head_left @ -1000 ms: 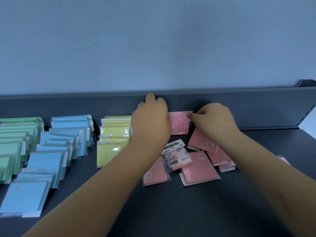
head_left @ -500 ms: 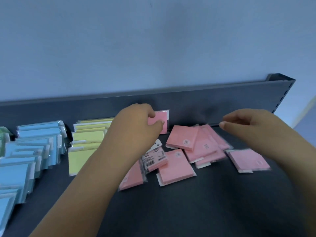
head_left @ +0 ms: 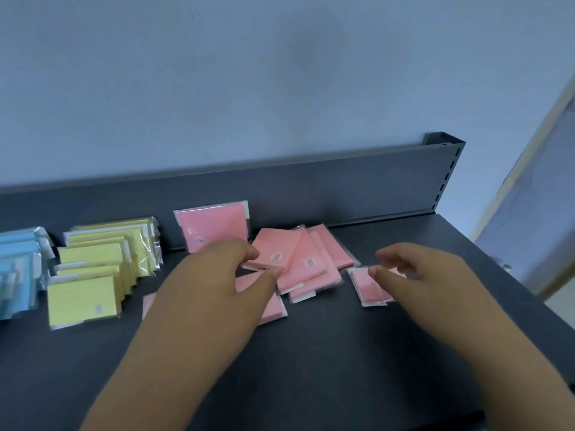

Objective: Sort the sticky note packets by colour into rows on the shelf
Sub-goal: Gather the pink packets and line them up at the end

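One pink packet (head_left: 214, 225) stands upright against the shelf's back wall (head_left: 342, 194). In front of it lies a loose pile of pink packets (head_left: 314, 259). My left hand (head_left: 224, 275) pinches the near edge of the top pink packet (head_left: 275, 248) between thumb and forefinger; the packet still lies on the pile. My right hand (head_left: 417, 275) hovers with fingers apart over a lone pink packet (head_left: 367, 286), its thumb tip at the packet's far edge. Yellow packets (head_left: 99, 269) and blue packets (head_left: 18, 265) stand in rows to the left.
The dark shelf surface (head_left: 311, 362) runs to a front edge near me and a right edge (head_left: 513, 290). More pink packets (head_left: 273, 309) lie partly hidden under my left hand. A pale wall rises behind the shelf.
My left hand let go of the upright pink packet and dropped to the pile. My right hand came down over the lone packet. The view swung to the right.
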